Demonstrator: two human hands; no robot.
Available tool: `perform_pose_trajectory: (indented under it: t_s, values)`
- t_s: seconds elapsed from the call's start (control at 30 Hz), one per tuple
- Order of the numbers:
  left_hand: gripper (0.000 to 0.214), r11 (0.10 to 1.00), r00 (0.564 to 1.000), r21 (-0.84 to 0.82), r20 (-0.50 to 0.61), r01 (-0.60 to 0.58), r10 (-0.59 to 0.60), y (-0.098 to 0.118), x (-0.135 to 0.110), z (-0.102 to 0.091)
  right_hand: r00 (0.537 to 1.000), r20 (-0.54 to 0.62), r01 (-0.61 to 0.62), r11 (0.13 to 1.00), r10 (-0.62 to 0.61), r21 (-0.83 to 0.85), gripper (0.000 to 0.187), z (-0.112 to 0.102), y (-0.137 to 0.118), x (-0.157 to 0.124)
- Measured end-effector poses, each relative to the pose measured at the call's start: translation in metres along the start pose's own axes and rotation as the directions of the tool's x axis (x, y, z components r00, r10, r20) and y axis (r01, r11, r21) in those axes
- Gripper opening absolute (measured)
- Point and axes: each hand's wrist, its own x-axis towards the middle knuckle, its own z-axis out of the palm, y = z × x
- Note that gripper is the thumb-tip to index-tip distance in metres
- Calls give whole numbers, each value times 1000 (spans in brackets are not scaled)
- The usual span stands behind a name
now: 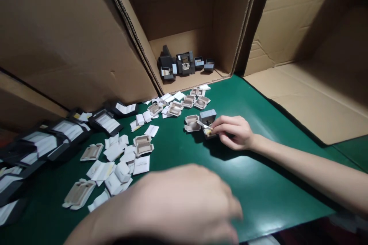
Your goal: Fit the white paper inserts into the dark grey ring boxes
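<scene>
My right hand (pixel 234 132) reaches in from the right, with thumb and fingers pinched over a small dark box with a grey-blue lid (pixel 207 114). At the fingertips is a thin white paper slip (pixel 204 125), lying across the open box. Just left of that box lies an unfolded white-and-brown card insert (pixel 192 123). My left hand (pixel 186 203) is large and smeared by motion at the bottom middle, above the green table; its fingers are hard to make out.
Several loose papers and card inserts (pixel 143 145) are strewn over the green table (pixel 258 114). Dark boxes with white papers (pixel 107 122) line the left side. Inside a cardboard compartment (pixel 186 80) stand several small dark boxes (pixel 185 63). Another cardboard box (pixel 316 91) lies at right.
</scene>
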Motion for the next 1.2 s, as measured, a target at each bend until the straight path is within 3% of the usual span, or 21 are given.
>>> perform_pose_trajectory:
  t_s: [0.07,0.1,0.13,0.17,0.2,0.23,0.27,0.33,0.43,0.53,0.6,0.8,1.0,1.2]
  values:
    - [13,991,997,-116,12,-70,72,-17,13,-6,1000,3,16,1000,-16,-18,15,-1,0,-1]
    - [15,986,994,-150,-90,-71,58,-29,19,-5,1000,-3,28,999,-29,-40,14,-1,0,-2]
    - [17,987,966,-157,-260,-44,2,-43,24,-2,999,-10,39,997,-40,-68,14,-2,0,-2]
    - [19,990,870,-140,-486,15,-82,-57,28,4,999,-19,47,994,-49,-98,14,-3,1,-3]
    - [18,989,734,-120,-664,84,-143,-71,31,12,998,-27,51,991,-55,-124,15,-4,1,-3]
    - [17,986,638,-113,-752,119,-164,-84,31,21,998,-33,50,988,-55,-146,17,-5,1,-3]
    - [19,984,593,-117,-786,132,-173,-95,30,30,998,-38,47,985,-54,-164,18,-6,1,-3]
    - [31,981,600,-139,-777,132,-191,-111,26,45,996,-56,50,979,-62,-199,18,-7,2,-2]
    - [53,982,695,-161,-695,99,-184,-117,21,56,992,-86,63,967,-87,-249,16,-8,3,0]
    - [52,988,787,-137,-601,69,-138,-116,21,56,992,-89,62,962,-88,-264,17,-8,6,-1]
    - [50,986,820,-141,-553,85,-149,-116,22,55,993,-80,62,961,-87,-269,17,-8,7,-2]
    - [42,943,808,-281,-506,175,-301,-121,22,57,991,-123,19,971,-49,-239,19,-9,6,-1]
    - [57,933,756,-351,-588,85,-290,-119,23,55,993,-42,85,923,-109,-375,11,-11,7,1]
    - [53,950,785,-296,-565,94,-254,-120,23,55,993,-14,99,916,-113,-388,12,-10,8,1]
